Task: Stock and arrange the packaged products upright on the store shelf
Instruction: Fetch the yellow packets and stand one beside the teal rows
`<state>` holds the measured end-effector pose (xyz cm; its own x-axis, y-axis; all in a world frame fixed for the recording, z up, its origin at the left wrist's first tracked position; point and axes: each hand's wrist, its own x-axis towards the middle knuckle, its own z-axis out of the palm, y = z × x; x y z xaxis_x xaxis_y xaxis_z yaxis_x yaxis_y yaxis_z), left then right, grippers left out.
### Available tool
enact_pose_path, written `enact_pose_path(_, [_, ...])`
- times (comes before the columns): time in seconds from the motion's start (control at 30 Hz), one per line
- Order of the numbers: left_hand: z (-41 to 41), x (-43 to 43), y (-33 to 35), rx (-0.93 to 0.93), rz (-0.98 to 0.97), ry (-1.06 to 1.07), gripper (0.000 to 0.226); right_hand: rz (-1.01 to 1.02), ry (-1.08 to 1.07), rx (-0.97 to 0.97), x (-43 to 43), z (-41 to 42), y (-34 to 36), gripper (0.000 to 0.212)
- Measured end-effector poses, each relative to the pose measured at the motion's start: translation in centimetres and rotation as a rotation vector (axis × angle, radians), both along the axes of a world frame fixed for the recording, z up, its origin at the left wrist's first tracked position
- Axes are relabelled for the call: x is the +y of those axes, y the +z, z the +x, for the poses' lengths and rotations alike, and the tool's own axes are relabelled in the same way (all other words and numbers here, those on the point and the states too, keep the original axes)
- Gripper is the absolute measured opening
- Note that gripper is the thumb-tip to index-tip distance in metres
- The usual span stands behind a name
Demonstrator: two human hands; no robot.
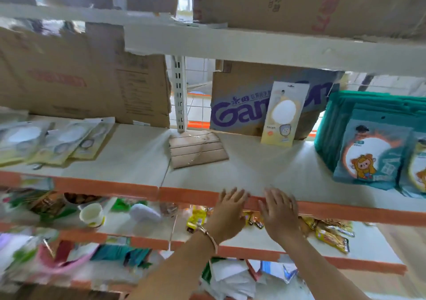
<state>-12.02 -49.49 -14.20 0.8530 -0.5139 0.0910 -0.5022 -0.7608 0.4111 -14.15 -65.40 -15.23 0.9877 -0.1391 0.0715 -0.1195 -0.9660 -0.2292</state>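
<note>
Head camera shows both hands empty, fingers spread: left hand [230, 208] and right hand [280, 214] at the orange front lip of the shelf [253, 168]. A yellow packet [284, 115] stands upright against a printed carton [242, 106], teal packets [368, 143] stand at the right, and pale packets [57, 143] lie flat far left

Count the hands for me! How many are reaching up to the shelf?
2. The left hand is at the shelf's orange edge; the right hand is close beside it, to its right. No more hands show.
</note>
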Motion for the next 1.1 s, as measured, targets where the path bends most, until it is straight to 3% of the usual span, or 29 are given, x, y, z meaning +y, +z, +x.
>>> enact_pose_path(0.17, [-6.3, 4.5, -2.0, 0.117, 0.058, 0.104, 0.072, -0.079, -0.011, 0.123, 3.2, -4.0, -0.6, 0.083])
enact_pose_path(0.33, [-7.9, 11.1, -0.9, 0.217, -0.002, 0.331, 0.059, -0.123, 0.081, 0.141, 7.6, -4.8, 0.8, 0.055])
enact_pose_path(0.5, [-6.2, 18.9, 2.4, 0.149, -0.072, 0.512, 0.043, -0.154, 0.212, 0.068, 14.9, -2.3, 3.6, 0.049])
enact_pose_path(0.67, [-4.7, 27.8, 3.4, 0.181, -0.054, 0.648, 0.054, -0.142, 0.339, 0.017, 24.2, 1.0, 5.3, 0.048])
enact_pose_path(0.83, [-1.4, 35.9, 3.6, 0.171, -0.041, 0.714, 0.053, 0.037, 0.369, 0.1, 32.8, 4.9, 5.1, 0.052])
enact_pose_path(1.1, [3.5, 44.9, 4.4, 0.032, -0.117, 0.686, 0.039, 0.212, 0.227, 0.172, 42.6, 10.0, 5.4, 0.044])
